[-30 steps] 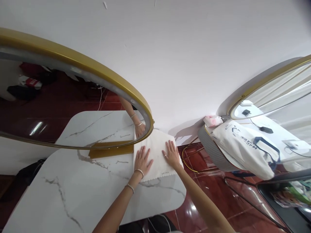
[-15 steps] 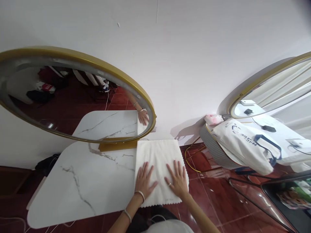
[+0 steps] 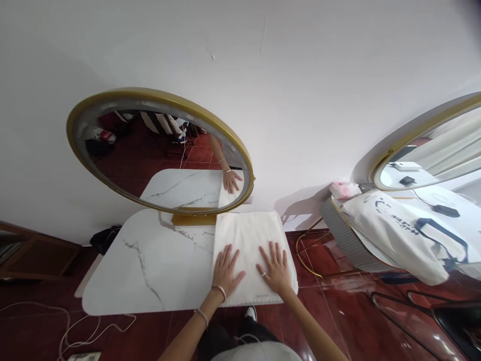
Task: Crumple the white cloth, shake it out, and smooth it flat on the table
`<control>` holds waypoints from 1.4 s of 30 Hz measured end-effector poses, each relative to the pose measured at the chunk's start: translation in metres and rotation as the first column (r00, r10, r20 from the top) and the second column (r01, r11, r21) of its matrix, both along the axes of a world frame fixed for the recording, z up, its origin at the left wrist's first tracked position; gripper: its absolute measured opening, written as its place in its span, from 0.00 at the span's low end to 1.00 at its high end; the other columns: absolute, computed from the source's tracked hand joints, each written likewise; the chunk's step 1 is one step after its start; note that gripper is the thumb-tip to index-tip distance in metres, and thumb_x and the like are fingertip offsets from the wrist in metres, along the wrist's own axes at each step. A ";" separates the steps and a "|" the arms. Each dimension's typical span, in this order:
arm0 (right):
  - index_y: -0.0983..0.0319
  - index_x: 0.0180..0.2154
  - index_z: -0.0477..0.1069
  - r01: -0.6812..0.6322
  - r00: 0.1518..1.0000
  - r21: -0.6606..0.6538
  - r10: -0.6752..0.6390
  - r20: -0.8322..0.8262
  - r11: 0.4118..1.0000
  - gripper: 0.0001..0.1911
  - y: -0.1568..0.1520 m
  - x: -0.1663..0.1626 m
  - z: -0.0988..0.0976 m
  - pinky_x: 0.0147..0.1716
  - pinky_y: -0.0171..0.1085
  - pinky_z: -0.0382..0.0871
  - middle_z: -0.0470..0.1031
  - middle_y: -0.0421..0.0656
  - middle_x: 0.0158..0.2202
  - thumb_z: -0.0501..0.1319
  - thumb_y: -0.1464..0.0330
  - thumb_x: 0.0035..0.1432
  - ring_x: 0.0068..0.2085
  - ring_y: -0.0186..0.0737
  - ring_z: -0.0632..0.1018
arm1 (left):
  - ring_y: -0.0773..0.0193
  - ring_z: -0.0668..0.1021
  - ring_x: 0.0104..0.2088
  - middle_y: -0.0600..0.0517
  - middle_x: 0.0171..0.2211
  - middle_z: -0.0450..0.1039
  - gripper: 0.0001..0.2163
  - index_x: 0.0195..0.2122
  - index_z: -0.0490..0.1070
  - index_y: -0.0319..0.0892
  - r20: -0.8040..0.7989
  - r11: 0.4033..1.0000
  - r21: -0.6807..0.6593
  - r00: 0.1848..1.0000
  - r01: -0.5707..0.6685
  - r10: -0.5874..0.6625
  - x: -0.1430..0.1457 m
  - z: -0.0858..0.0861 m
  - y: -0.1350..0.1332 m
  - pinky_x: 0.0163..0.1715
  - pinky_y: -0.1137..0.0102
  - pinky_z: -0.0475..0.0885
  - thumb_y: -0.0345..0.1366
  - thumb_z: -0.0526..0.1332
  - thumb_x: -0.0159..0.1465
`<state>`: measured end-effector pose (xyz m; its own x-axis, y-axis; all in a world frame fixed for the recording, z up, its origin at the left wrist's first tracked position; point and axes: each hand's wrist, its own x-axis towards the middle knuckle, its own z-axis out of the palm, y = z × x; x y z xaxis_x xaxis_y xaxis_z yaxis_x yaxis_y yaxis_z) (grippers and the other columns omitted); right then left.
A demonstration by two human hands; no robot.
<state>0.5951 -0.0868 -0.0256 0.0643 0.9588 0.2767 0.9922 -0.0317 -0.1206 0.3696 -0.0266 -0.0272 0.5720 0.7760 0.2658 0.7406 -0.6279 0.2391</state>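
Cloth (image 3: 246, 233), one white piece, covers the right end of a marbled table (image 3: 116, 271) from back edge to front. Two hands lie flat on its nearer half, fingers spread: the left hand (image 3: 226, 272) by its left side, the right hand (image 3: 275, 268) by its right. It extends beyond both; its long axis runs front to back, printed edge facing the person. Two mirrors (image 3: 161, 150) and one bag (image 3: 398, 230) also show.
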 end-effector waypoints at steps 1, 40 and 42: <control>0.49 0.67 0.48 -0.004 1.000 0.008 0.004 -0.002 1.000 0.32 -0.004 -0.001 -0.001 0.63 0.58 0.45 0.35 0.45 0.71 0.52 0.53 0.64 0.70 0.58 0.43 | 0.51 0.54 0.68 0.43 0.68 0.49 0.30 0.65 0.57 0.46 0.044 1.000 -0.006 0.999 -0.016 0.016 -0.002 0.000 -0.003 0.63 0.51 0.57 0.46 0.59 0.63; 0.61 0.66 0.52 -0.106 0.965 0.063 0.118 -0.234 0.992 0.31 0.120 -0.171 0.012 0.64 0.57 0.47 0.46 0.52 0.69 0.51 0.57 0.66 0.70 0.54 0.45 | 0.51 0.45 0.70 0.41 0.70 0.39 0.32 0.68 0.49 0.38 -0.044 0.911 -0.037 0.912 -0.410 0.408 -0.124 0.010 0.122 0.66 0.51 0.49 0.49 0.50 0.66; 0.58 0.68 0.48 -0.159 0.963 0.012 0.157 -0.220 0.987 0.31 0.141 -0.169 0.014 0.65 0.55 0.44 0.42 0.49 0.71 0.49 0.58 0.67 0.70 0.52 0.43 | 0.50 0.44 0.70 0.40 0.70 0.39 0.32 0.68 0.49 0.38 -0.056 0.913 -0.046 0.913 -0.406 0.403 -0.123 0.009 0.121 0.66 0.50 0.48 0.49 0.50 0.66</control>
